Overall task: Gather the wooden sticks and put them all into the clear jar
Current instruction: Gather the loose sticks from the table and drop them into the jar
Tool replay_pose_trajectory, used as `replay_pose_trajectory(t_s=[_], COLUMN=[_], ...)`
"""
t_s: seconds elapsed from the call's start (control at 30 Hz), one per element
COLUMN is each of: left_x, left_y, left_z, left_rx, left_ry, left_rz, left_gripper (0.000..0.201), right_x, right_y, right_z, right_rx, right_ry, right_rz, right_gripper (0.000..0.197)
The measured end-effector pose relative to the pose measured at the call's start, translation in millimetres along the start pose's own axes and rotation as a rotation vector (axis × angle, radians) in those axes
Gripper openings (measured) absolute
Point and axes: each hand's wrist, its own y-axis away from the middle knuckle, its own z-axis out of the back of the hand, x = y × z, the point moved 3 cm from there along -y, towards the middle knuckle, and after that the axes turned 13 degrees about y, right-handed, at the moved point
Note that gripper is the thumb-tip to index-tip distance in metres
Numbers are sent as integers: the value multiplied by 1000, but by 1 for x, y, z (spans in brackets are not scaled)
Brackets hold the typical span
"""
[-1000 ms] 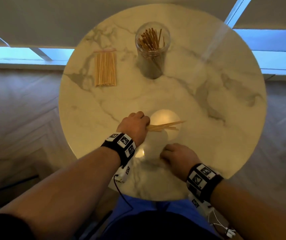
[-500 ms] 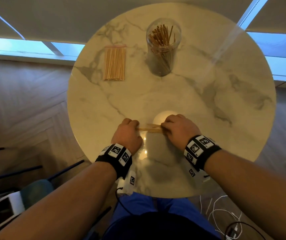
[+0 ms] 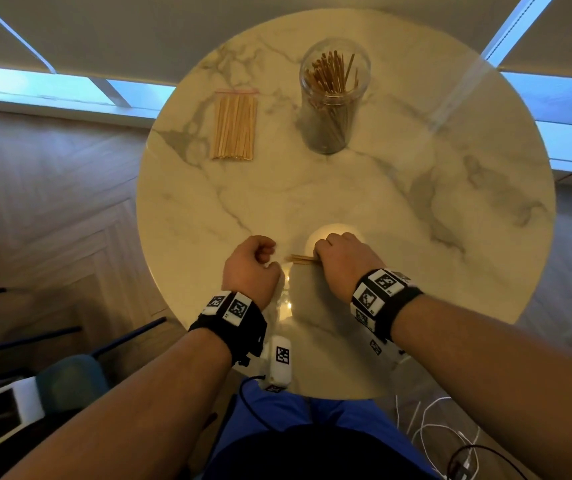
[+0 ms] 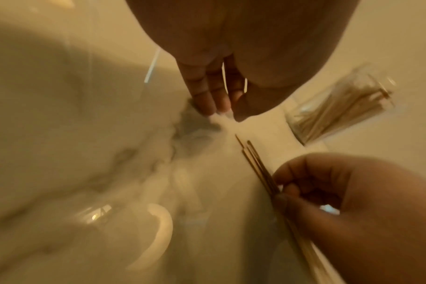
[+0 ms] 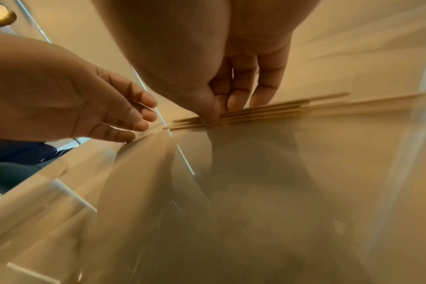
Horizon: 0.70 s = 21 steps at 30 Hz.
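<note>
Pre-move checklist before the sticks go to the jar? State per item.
1. Right hand grips the small bunch of sticks: ok, thumb and fingers pinch them in the right wrist view.
2. Left hand clear of the bunch: ok, fingers relaxed, holding nothing.
3. Bunch ends aligned: not ok, tips staggered in the left wrist view.
4. Clear jar upright with open mouth: ok, already holds many sticks.
5. Path across the table to the jar: ok, nothing in between.
6. All sticks gathered: not ok, a bagged bundle lies left of the jar.
</note>
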Motion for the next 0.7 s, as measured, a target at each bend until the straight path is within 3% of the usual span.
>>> replay_pose_trajectory(t_s=[0.1, 0.4, 0.57, 0.7], left_x=[6, 5, 0, -11], left_y=[-3, -13, -15, -19], left_z=[9, 12, 18, 11], left_rx=[-47, 15, 38, 85], left_ry=[53, 48, 60, 149], left_rz=[75, 107, 123, 180], left_gripper=[30, 19, 16, 12], right_x=[2, 17, 2, -20], right_y=[2, 0, -21, -28], right_z=[-4, 0, 16, 32], right_rx=[-12, -7, 73, 45], right_ry=[63, 262, 86, -188], right_rz=[-3, 70, -4, -133], right_gripper=[30, 28, 30, 16])
